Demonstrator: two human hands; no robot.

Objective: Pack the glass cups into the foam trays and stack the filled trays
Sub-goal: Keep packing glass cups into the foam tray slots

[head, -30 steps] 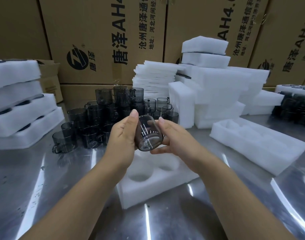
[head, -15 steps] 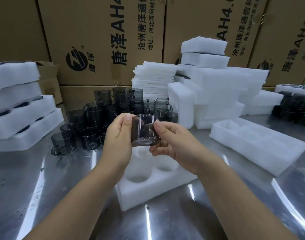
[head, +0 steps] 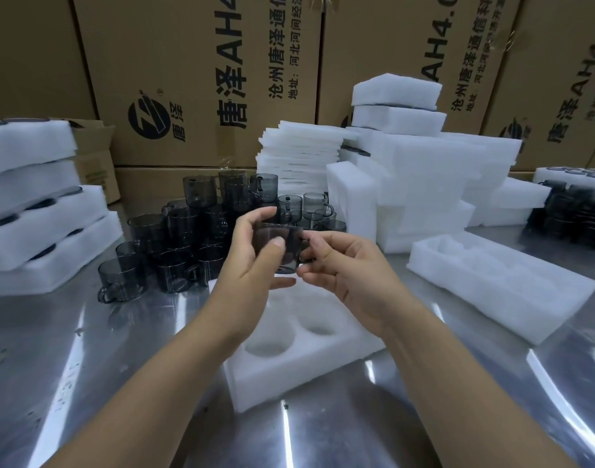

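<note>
One glass cup [head: 291, 260] (roughly upright) gripped between left hand [head: 252, 261] and right hand [head: 351, 266]

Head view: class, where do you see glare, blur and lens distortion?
Head view: white glare streaks cross the metal table; head view: the cartons lean and bow toward the edges, wide-angle distortion; head view: the held glass cup looks slightly soft.

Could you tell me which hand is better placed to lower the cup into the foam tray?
Probably the left hand: its thumb and fingers wrap the cup above empty pockets in the foam tray, while the right hand only pinches its handle side.
</note>
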